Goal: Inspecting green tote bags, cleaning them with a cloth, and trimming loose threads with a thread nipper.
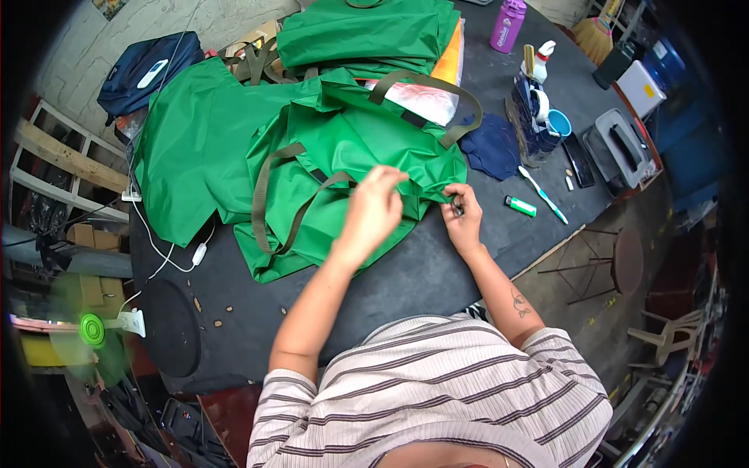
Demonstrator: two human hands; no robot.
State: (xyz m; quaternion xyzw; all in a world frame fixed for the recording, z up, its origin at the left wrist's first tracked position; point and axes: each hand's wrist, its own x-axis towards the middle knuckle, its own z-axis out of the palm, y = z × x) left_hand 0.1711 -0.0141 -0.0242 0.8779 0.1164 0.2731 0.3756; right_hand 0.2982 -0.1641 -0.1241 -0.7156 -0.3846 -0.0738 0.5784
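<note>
A green fabric bag [351,148] with olive webbing handles [269,195] lies crumpled on the black table in front of me. My left hand [376,204] is over its near part, fingers curled together in a pinch; whatever is between them, if anything, is too small to make out. At the bag's right edge, my right hand [462,217] is closed around a small dark metal tool [458,207], mostly hidden by the fingers. The fingertips of that hand also touch the green fabric.
Folded green fabric [367,39] is piled at the back. To the right are a dark blue cloth [491,147], a green lighter [520,206], a toothbrush [544,195], an organizer [530,117], a phone [578,160] and a purple bottle [508,27]. A white cable [148,226] hangs left.
</note>
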